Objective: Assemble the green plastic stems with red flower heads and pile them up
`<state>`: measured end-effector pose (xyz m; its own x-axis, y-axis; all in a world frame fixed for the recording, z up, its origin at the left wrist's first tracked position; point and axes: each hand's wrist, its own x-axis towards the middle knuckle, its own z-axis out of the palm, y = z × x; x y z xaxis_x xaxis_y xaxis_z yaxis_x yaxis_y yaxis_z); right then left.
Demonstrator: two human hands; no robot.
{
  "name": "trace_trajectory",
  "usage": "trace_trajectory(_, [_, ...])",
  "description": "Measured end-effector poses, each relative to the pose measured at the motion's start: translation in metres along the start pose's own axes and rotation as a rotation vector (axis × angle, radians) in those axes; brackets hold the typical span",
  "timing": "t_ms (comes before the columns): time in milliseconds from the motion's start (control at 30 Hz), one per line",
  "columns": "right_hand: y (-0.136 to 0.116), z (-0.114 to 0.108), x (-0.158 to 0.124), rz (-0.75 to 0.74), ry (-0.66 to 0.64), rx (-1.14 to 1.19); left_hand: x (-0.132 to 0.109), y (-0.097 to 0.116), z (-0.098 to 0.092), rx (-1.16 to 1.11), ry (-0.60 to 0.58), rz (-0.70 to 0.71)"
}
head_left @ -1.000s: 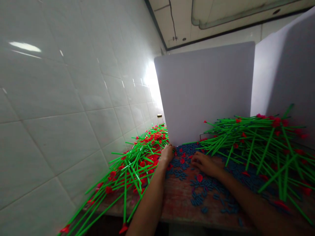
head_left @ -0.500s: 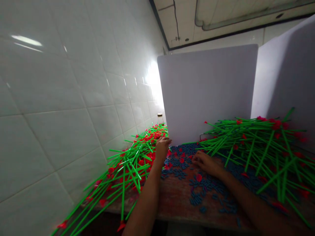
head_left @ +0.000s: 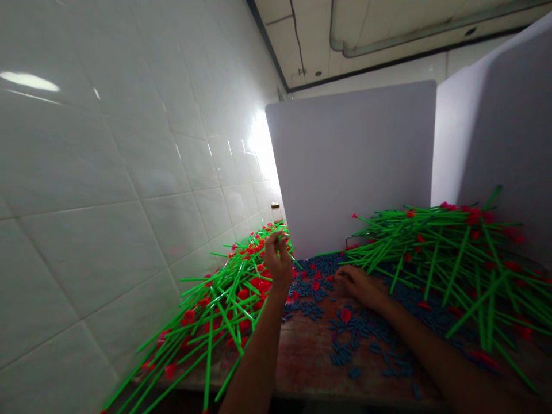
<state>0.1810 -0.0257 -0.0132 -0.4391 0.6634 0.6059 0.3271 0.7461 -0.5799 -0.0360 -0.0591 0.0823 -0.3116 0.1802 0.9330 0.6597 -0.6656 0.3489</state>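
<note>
My left hand (head_left: pixel 278 261) is raised over the inner edge of the left heap of green sticks (head_left: pixel 224 310) with red cup-shaped ends. Its fingers are bent together, and a green stick shows at the fingertips and again just right of the wrist. Low over the table, my right hand (head_left: pixel 354 283) has its fingers curled; what they hold, if anything, is hidden. A small red cone-shaped piece (head_left: pixel 331 278) is close to those fingertips. Between and below the hands, many small dark-blue pieces (head_left: pixel 308 309) lie scattered, with a red cup piece (head_left: pixel 345 315) among them.
Another heap of green sticks (head_left: pixel 435 253) with red ends rises on the right. A pale upright panel (head_left: pixel 353 167) stands behind the wooden table (head_left: pixel 302 356). White tiled wall (head_left: pixel 99 172) runs along the left. A jar (head_left: pixel 276 213) is at the back.
My left hand has lifted and turned, its fingers now pointing upward with green at the tips. My right hand has stayed nearly in place. The view has shifted slightly.
</note>
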Motion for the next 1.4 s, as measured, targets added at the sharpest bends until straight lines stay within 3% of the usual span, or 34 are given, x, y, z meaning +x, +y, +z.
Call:
trace_trajectory(200, [-0.006,-0.011,0.007,0.129,0.193,0.228,-0.025,0.023,0.025,0.124,-0.434,0.13])
trace_trajectory(333, [-0.005,-0.021,0.013,0.222,0.31,0.559,-0.043,0.021,0.039,0.204,-0.745,0.14])
trace_trajectory(433, [-0.004,-0.026,0.017,0.264,0.356,0.752,-0.055,0.017,0.044,0.268,-0.889,0.12])
trace_trajectory(633, [-0.004,-0.028,0.019,0.323,0.468,0.824,-0.063,0.02,0.046,0.26,-0.948,0.154])
trace_trajectory(867, [-0.007,-0.025,0.016,0.337,0.322,0.936,-0.059,0.028,0.044,0.209,-0.968,0.157])
trace_trajectory(1400, [-0.001,-0.023,0.014,0.28,0.283,0.804,-0.058,0.023,0.042,0.19,-0.978,0.176])
